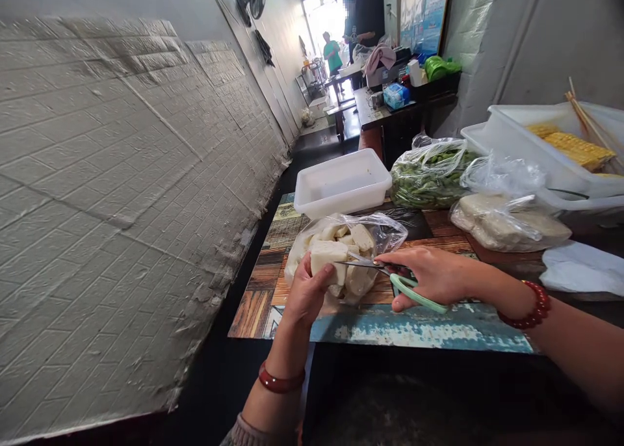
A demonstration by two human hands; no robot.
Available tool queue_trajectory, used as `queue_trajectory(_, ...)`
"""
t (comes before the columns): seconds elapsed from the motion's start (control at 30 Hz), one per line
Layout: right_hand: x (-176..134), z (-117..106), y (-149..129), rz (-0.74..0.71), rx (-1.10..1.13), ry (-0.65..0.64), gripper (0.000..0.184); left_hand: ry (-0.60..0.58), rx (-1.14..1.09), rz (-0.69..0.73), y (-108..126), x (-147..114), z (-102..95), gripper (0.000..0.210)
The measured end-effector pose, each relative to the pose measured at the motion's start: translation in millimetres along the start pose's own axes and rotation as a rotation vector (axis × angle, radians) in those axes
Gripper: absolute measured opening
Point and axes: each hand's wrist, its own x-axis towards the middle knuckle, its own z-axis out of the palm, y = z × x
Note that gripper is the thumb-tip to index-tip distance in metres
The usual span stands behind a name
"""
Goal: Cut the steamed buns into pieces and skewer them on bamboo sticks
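Head view: left fingers (322,277) grip off-white block (327,252) (flat-faced, squarish); right fingers (408,257) grasp green-handled scissors (413,294).

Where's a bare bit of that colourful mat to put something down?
The mat's blue front strip looks bare, right of the left hand and nearer than the scissors. So does the mat's left side, between its edge and the bag of white chunks. It's crowded on the right: bag of green pods, wrapped white blocks, corn tub.

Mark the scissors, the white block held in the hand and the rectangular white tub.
Scissors (398,283), head view: green handle.
White block (328,253), head view: broad face.
White tub (342,203), head view: near wall.
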Motion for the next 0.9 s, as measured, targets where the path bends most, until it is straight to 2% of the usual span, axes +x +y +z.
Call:
queue_trajectory(0.4, 6.2, -1.4, 1.9, -0.015, -0.063, 0.000, 0.080, -0.017, 0.049, 0.026, -3.9, 3.6, -2.5, 0.056)
queue_trajectory(0.53, 9.0, -0.2, 6.6, -0.035, 0.005, -0.024, 0.060, -0.019, 0.052, 0.014, -2.9, 4.9, -3.6, 0.053)
queue_trajectory(0.63, 10.0, 1.5, 12.7, -0.052, 0.062, 0.012, 0.048, -0.024, 0.062, -0.005, -2.6, 5.9, -4.4, 0.051)
queue_trajectory(0.73, 10.8, 4.3, 18.9, -0.062, 0.107, 0.040, 0.046, -0.030, 0.057, -0.021, -2.2, 6.9, -4.0, 0.053)
queue_trajectory(0.9, 11.1, 12.8, 26.0, -0.047, 0.124, 0.090, 0.051, -0.043, 0.030, -0.049, 0.9, 8.4, -2.5, 0.056)
